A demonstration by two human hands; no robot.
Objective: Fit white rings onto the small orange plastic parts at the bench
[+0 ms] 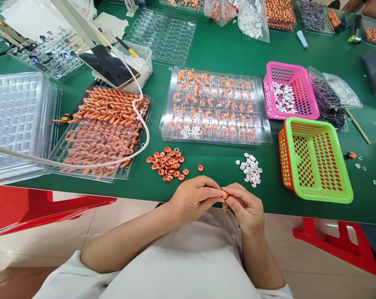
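At the table's front edge my left hand (196,197) and my right hand (246,204) meet, fingertips pinched from both sides around a small orange round piece (225,194). The fingers cover most of it. Just beyond my left hand lies a loose pile of orange discs with dark centre holes (167,164). One single orange disc (200,167) sits apart, between that pile and my hands. Past my right hand is a small heap of flat white pieces (251,169).
Behind my hands stands a clear tray (216,106) of small orange curved parts and white rings. To the right are a green basket (343,166) and a pink basket (312,106) with white pieces. A white cable (147,141) loops over a tray of orange parts (103,137). A phone (108,66) leans nearby.
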